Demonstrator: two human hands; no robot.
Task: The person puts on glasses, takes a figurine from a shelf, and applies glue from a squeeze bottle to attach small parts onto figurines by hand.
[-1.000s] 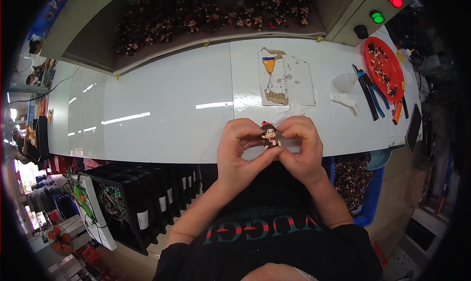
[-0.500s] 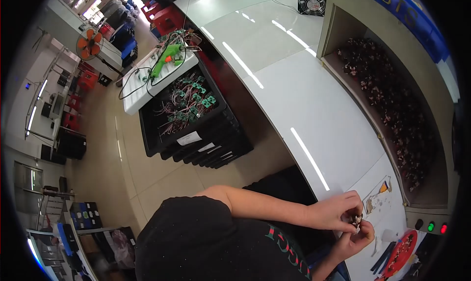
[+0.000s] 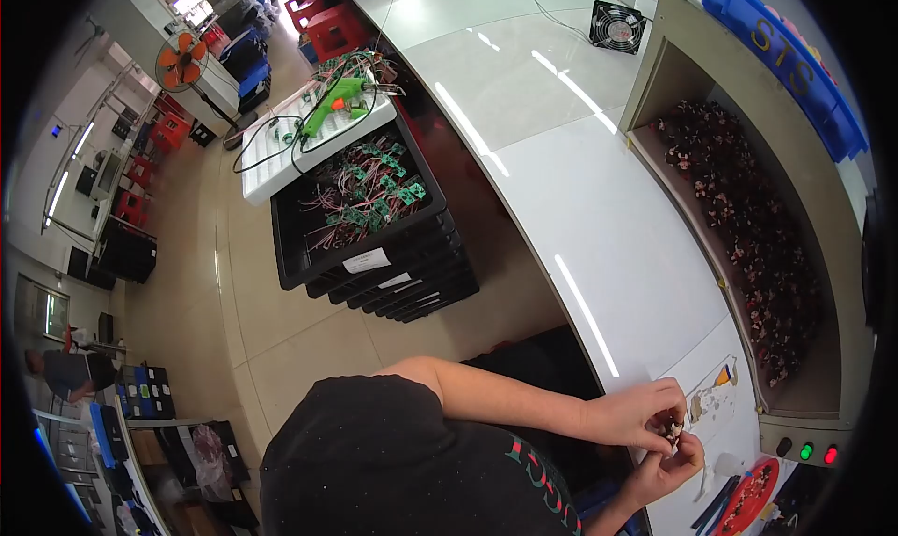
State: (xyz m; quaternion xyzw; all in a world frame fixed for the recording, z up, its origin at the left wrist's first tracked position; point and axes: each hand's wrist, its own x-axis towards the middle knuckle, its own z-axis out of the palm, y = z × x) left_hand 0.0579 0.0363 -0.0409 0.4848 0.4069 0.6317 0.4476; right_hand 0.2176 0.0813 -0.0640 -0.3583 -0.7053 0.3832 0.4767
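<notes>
At the lower right, above the table edge, my left hand (image 3: 650, 412) is closed, with thumb and fingers pinched around a small dark-and-white part (image 3: 670, 430). Its exact kind is too small to make out. Just below, my right hand (image 3: 672, 469) has its fingers curled up against the same part, and the two hands nearly touch. A red tray (image 3: 753, 495) of small pieces lies on the table beyond my right hand. Near my left hand, a yellow-tipped item (image 3: 723, 376) rests on a stained patch of the white table (image 3: 608, 255).
Facing me, a beige cabinet (image 3: 645, 87) holds a heap of small dark parts (image 3: 739, 227), with a blue bin (image 3: 795, 64) on top. Left stand stacked black crates (image 3: 374, 274) with green circuit boards (image 3: 374, 195) and a green glue gun (image 3: 332, 106). A fan (image 3: 617, 27) sits farther along.
The view has shifted slightly. Both hands stay together at the small part, with fingers slightly repositioned. A person has come into sight at the far lower left.
</notes>
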